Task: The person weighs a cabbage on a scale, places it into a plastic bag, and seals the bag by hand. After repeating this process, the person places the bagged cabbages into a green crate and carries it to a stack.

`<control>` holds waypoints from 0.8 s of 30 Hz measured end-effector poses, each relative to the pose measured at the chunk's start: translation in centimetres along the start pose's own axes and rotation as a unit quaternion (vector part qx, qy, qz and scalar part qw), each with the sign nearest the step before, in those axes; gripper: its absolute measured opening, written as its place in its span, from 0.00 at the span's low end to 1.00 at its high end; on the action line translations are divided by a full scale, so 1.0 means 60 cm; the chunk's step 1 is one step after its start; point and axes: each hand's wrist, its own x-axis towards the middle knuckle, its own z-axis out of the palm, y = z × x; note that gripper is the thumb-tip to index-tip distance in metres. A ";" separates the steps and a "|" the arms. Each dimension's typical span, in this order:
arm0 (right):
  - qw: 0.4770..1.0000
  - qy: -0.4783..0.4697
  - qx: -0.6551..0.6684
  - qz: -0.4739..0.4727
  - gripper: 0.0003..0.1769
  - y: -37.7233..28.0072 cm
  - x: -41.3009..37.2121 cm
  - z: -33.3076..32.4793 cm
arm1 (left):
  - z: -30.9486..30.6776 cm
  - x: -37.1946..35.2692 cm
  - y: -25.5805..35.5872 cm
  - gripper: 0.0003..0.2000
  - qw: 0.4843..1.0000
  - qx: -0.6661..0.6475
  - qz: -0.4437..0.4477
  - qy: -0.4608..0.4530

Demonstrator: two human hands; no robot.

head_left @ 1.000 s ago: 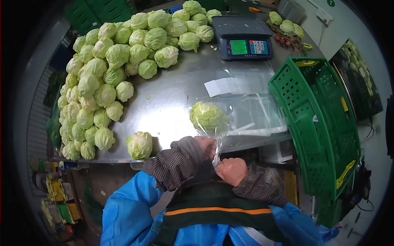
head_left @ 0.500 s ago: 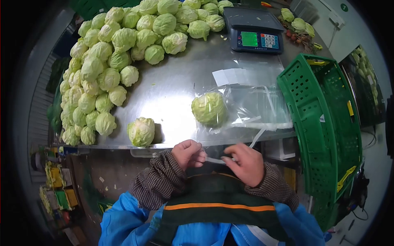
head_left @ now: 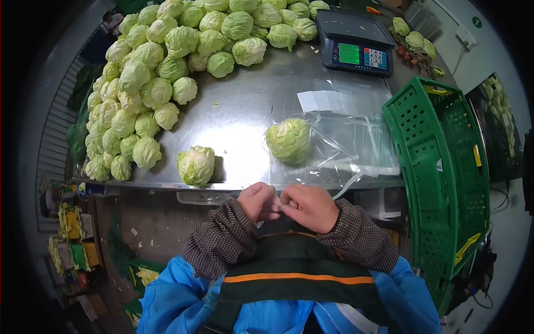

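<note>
A green cabbage [head_left: 288,141] lies on the metal table, inside or under a clear plastic bag [head_left: 336,150] whose film spreads to the right and down to the front edge. Just past that edge, my left hand [head_left: 259,201] is closed in a pinch on the bag's edge. Right beside it, fingertips nearly meeting, my right hand [head_left: 309,207] pinches the same plastic edge. A whitish strip [head_left: 350,182] of the bag runs up from behind my right hand. The exact fold between my fingers is hidden. Left of my hands sits another cabbage [head_left: 196,166] at the edge.
A large heap of cabbages [head_left: 157,91] covers the table's left and back. At the back right stands a digital scale [head_left: 356,42]. White labels or cards [head_left: 322,101] lie behind the bag. Green crates [head_left: 428,167] stand along the right side.
My right hand has moved left to my left hand, closing the gap where the whitish strip was stretched between them. The view has shifted slightly.
</note>
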 end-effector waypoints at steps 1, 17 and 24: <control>1.000 0.006 0.006 -0.004 0.08 0.001 0.000 0.001 | -0.001 0.004 -0.002 0.07 1.000 -0.001 0.001 0.001; 0.872 -0.033 -0.238 0.426 0.06 0.185 -0.571 -0.148 | -0.035 0.008 -0.003 0.11 0.998 -0.011 0.053 0.011; 0.921 0.112 -0.236 0.288 0.36 0.147 -0.221 -0.153 | -0.074 0.042 -0.021 0.10 0.959 0.087 0.239 0.125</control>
